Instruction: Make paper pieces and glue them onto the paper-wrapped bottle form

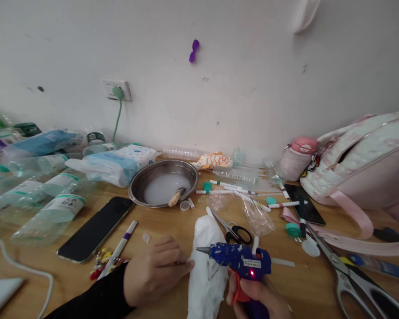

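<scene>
My right hand (pixel 256 294) grips a blue hot glue gun (pixel 232 258) with an orange trigger; a red light glows on its side. Its metal nozzle points left, and a white glue stick sticks out at the back. Under the gun lies a long white paper-wrapped form (pixel 204 277), running off the bottom edge. My left hand (pixel 158 270) is closed with curled fingers beside the form's left edge, its fingertips at or very near the paper. Whatever those fingers may hold is hidden. Black-handled scissors (pixel 234 230) rest just beyond the form.
A metal bowl (pixel 162 184) of cloudy liquid stands behind. Plastic bottles (pixel 55 210), a tissue pack (pixel 119 161) and a phone (pixel 96 228) lie left. Several markers (pixel 222 192), an orange-patterned fish (pixel 216 160), large scissors (pixel 342 270) and a backpack (pixel 362 164) are right.
</scene>
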Action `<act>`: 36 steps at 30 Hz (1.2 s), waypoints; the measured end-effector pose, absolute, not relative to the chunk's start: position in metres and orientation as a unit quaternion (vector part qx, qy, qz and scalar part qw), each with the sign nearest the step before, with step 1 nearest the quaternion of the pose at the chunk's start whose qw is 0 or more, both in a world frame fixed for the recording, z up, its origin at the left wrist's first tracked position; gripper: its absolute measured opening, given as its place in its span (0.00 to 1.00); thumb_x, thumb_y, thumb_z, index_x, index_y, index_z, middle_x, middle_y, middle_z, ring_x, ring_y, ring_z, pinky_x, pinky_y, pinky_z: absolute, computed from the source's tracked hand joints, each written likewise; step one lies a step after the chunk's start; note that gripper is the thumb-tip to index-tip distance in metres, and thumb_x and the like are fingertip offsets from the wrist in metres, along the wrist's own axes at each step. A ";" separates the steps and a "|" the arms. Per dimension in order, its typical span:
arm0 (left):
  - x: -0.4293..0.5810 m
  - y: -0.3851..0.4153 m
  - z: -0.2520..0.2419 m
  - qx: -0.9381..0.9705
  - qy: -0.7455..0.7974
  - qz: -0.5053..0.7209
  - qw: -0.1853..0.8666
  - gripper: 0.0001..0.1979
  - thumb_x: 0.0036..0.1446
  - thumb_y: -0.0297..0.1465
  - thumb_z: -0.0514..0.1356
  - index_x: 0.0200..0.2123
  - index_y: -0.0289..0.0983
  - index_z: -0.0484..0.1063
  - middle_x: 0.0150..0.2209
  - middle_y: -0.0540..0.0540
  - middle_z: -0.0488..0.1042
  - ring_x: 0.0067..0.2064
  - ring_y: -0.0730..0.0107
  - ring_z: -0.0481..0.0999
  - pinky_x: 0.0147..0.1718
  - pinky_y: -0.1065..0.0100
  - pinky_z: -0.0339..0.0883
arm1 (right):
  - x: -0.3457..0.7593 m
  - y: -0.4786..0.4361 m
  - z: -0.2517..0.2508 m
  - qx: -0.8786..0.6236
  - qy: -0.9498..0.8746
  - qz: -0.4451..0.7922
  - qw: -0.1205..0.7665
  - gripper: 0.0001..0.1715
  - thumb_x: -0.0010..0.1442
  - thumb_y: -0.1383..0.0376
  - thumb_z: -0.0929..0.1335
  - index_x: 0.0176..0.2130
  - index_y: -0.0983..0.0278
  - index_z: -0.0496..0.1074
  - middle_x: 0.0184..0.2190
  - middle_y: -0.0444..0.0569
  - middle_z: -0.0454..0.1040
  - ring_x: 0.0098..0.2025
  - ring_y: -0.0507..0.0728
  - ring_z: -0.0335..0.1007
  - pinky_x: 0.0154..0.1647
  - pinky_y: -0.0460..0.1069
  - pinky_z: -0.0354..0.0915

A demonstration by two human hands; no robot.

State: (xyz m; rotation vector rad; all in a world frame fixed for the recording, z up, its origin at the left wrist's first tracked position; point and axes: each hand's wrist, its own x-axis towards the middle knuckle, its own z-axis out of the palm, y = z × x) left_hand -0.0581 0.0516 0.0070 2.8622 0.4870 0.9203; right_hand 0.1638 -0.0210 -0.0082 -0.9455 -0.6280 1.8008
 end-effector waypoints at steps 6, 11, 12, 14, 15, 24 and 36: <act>-0.054 0.050 0.007 0.934 0.165 0.312 0.055 0.10 0.56 0.22 0.51 0.35 0.35 0.71 0.24 0.46 0.74 0.24 0.70 0.68 0.24 0.67 0.59 | 0.168 -0.017 -0.011 -0.375 -0.285 0.751 0.462 0.19 0.48 0.55 0.67 0.24 0.71 0.70 0.14 0.44 0.67 0.11 0.43 0.56 0.12 0.38 0.50; -0.053 0.048 0.002 0.928 0.166 0.329 0.053 0.10 0.58 0.23 0.50 0.35 0.35 0.71 0.24 0.46 0.74 0.24 0.70 0.67 0.24 0.67 0.58 | 0.172 -0.015 -0.013 -0.319 -0.270 0.772 0.479 0.16 0.49 0.57 0.66 0.25 0.70 0.71 0.18 0.46 0.70 0.10 0.42 0.54 0.11 0.38 0.48; -0.053 0.048 0.002 0.928 0.166 0.330 0.050 0.11 0.58 0.23 0.50 0.35 0.35 0.71 0.24 0.46 0.74 0.24 0.70 0.68 0.24 0.67 0.59 | 0.172 -0.015 -0.013 -0.307 -0.273 0.773 0.484 0.16 0.48 0.57 0.67 0.25 0.69 0.70 0.18 0.46 0.70 0.10 0.42 0.54 0.11 0.38 0.48; -0.053 0.048 0.003 0.928 0.166 0.330 0.046 0.10 0.58 0.23 0.50 0.35 0.35 0.71 0.24 0.46 0.74 0.24 0.71 0.68 0.24 0.67 0.59 | 0.172 -0.015 -0.012 -0.299 -0.279 0.773 0.485 0.16 0.48 0.57 0.67 0.25 0.69 0.70 0.18 0.46 0.70 0.10 0.42 0.55 0.11 0.39 0.48; -0.054 0.048 0.004 0.930 0.164 0.325 0.050 0.10 0.57 0.22 0.50 0.35 0.35 0.71 0.24 0.46 0.74 0.24 0.70 0.68 0.24 0.67 0.59 | 0.172 -0.015 -0.012 -0.305 -0.282 0.772 0.481 0.17 0.48 0.56 0.67 0.25 0.70 0.70 0.19 0.47 0.70 0.10 0.43 0.55 0.11 0.39 0.48; -0.057 0.049 0.003 0.937 0.158 0.304 0.060 0.10 0.57 0.22 0.50 0.38 0.33 0.70 0.26 0.45 0.74 0.26 0.69 0.69 0.25 0.66 0.59 | 0.174 -0.021 -0.010 -0.382 -0.299 0.743 0.461 0.17 0.46 0.57 0.68 0.27 0.70 0.69 0.19 0.45 0.70 0.12 0.43 0.58 0.13 0.39 0.50; -0.056 0.049 0.005 0.936 0.169 0.306 0.051 0.10 0.57 0.22 0.50 0.35 0.34 0.71 0.25 0.46 0.74 0.25 0.70 0.68 0.25 0.66 0.59 | 0.182 -0.021 -0.019 -0.353 -0.242 0.779 0.458 0.16 0.47 0.58 0.68 0.26 0.70 0.71 0.20 0.48 0.73 0.11 0.43 0.58 0.11 0.39 0.47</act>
